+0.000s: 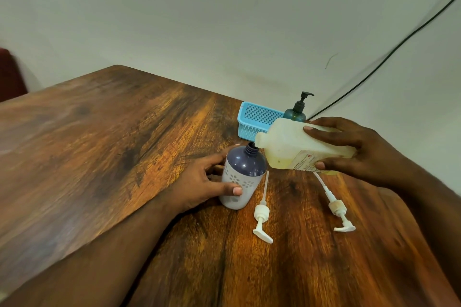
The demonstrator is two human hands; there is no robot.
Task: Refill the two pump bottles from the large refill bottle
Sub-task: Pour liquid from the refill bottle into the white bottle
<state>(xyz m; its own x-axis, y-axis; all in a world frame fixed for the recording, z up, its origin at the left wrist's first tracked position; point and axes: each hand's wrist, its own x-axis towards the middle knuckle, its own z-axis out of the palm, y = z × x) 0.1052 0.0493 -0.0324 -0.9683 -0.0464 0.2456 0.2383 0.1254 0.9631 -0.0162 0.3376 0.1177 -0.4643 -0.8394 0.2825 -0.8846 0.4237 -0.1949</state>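
You are in the pouring step: your right hand (359, 149) is wrapped around the large refill bottle (296, 144), tipped nearly level with its spout at the open neck of the grey-and-white pump bottle (243, 174), which stands upright on the surface (124, 144) with your left hand (207, 184) curled round its lower body. Keep that left grip firm so the light bottle cannot skid, hold the spout right over the narrow neck, and raise the base of the refill bottle slowly; I judge a sudden tilt would send liquid over the shoulder. Whether anything is flowing cannot be made out. Two white pump heads (262, 214) lie just beside and in front of the bottle, their tubes running under the refill bottle, so drips may land on them. Behind sit a blue basket (254, 119) and a dark green pump bottle (296, 112), close to your right knuckles near the wall. Open room lies to your left, across the wide bare wood.
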